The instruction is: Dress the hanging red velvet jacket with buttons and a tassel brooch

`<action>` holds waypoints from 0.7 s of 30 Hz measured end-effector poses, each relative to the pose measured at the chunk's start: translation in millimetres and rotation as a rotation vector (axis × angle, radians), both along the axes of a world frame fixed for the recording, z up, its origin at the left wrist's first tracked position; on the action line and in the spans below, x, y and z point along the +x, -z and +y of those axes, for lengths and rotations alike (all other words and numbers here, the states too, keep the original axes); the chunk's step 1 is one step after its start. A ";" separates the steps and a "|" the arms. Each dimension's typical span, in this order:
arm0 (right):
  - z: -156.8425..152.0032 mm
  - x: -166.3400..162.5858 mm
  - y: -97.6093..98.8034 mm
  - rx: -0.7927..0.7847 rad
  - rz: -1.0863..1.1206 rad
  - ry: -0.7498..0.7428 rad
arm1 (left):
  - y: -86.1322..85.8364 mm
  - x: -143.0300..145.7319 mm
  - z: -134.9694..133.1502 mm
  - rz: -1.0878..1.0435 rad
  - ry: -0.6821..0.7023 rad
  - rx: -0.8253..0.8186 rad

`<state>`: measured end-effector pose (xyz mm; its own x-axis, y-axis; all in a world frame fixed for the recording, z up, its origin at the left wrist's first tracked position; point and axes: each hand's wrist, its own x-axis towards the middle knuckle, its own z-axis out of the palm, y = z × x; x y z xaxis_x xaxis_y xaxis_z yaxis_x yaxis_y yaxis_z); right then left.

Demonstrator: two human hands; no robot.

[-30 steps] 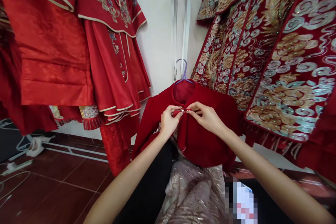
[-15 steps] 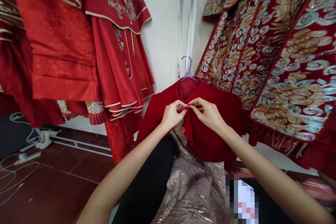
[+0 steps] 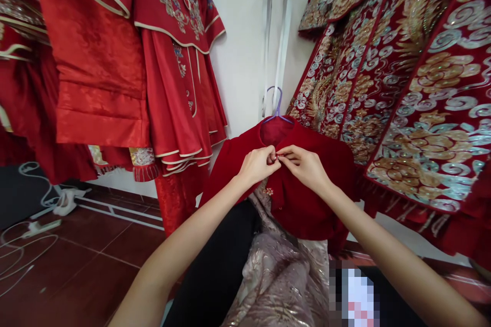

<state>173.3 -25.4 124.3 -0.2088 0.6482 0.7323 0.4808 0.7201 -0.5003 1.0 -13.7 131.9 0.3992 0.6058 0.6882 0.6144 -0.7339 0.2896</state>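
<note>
A dark red velvet-like jacket point(image 3: 314, 204) hangs in front of me on a purple hanger point(image 3: 278, 103). At its front opening, just below the collar, my left hand point(image 3: 258, 164) is closed in a pinch on one front edge. Fingertip to fingertip with it, my right hand point(image 3: 306, 167) pinches the opposite edge. The small fastening between the fingers is mostly hidden. Lower on the front, a decorative button point(image 3: 269, 191) shows, and the two front panels hang apart there. Shiny pinkish-beige fabric point(image 3: 276, 276) lies below the jacket, over my lap.
Red garments point(image 3: 172, 97) with pale piping hang at left. Embroidered red garments point(image 3: 414, 112) with fringe hang close at right. Pale straps point(image 3: 282, 36) run down to the hanger. White rack bars point(image 3: 118, 214) and loose cables point(image 3: 30, 245) lie low on the tiled floor.
My left fingers have curled in more and shifted slightly right at the jacket's front. My right hand stays pinched almost in place. The view has shifted slightly.
</note>
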 end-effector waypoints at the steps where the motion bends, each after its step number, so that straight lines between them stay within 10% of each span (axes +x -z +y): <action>1: 0.9 0.1 0.1 -0.017 0.009 -0.007 | -0.1 -0.5 0.1 0.013 -0.002 -0.001; 15: 12.2 -3.5 6.7 0.001 0.064 -0.049 | -5.2 -0.6 -2.1 0.219 -0.065 0.084; 21: 0.0 -28.7 51.9 0.137 0.348 -0.031 | 33.1 6.4 5.9 -0.290 0.105 -0.169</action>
